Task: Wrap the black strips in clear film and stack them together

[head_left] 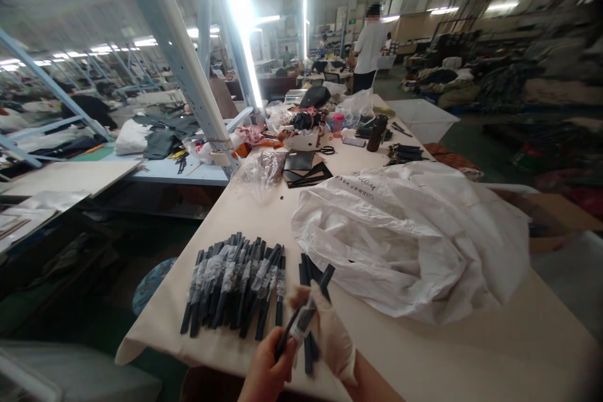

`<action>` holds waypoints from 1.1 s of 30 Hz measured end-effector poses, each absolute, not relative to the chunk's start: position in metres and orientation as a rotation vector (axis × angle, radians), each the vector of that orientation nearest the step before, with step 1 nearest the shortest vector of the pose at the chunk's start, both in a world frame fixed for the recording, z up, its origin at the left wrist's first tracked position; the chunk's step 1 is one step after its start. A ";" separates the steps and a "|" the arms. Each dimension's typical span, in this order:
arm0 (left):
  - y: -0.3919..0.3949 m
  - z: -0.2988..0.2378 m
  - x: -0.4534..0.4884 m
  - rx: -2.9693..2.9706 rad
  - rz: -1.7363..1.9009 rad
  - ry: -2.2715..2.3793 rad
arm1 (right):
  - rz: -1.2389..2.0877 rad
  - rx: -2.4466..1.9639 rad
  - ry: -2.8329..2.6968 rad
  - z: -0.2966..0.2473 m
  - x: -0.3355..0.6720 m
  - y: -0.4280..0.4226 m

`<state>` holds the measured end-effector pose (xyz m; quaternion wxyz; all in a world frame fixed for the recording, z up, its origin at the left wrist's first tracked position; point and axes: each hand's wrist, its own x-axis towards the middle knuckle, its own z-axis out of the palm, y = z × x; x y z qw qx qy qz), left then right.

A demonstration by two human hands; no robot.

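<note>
My left hand, bare, is closed around the lower end of a dark strip bundle with whitish clear wrapping about its middle. On its upper part, my right hand in a pale glove is closed too; motion blurs the fingers. The bundle is tilted, its top leaning right. Beneath and behind both hands, a few dark strips lie on the cream-covered table. Left of my hands is a row of several similar dark strip bundles, each wrapped in clear plastic around the middle.
A large crumpled white sack covers the table's right side. Farther back are a clear plastic bag, dark flat pieces, scissors, a pink cup and a dark bottle. A person stands beyond the table.
</note>
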<state>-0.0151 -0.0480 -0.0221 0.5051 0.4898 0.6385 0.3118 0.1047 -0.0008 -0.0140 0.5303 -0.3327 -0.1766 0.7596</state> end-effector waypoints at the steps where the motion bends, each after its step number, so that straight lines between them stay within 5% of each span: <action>1: -0.045 -0.027 -0.017 1.189 0.778 1.561 | 1.849 -0.773 -0.469 -0.016 0.100 -0.001; 4: -0.032 -0.039 -0.032 1.240 0.787 1.634 | 1.897 -0.825 -0.706 -0.027 0.097 0.004; 9: 0.005 -0.053 -0.085 1.397 0.707 2.004 | 0.994 -1.684 -1.162 -0.047 0.186 0.064; 15: 0.033 -0.075 -0.120 1.503 0.614 2.163 | 0.617 -2.045 -1.266 -0.052 0.292 0.144; 24: 0.019 -0.031 -0.093 1.605 0.793 1.882 | 0.803 -1.870 -1.401 -0.033 0.261 0.128; 30: 0.025 0.031 -0.006 1.580 0.922 1.485 | 1.686 -1.091 -0.674 0.024 0.181 0.061; 33: 0.027 0.037 0.019 1.368 0.912 1.414 | 1.803 -0.887 -0.478 0.036 0.159 0.036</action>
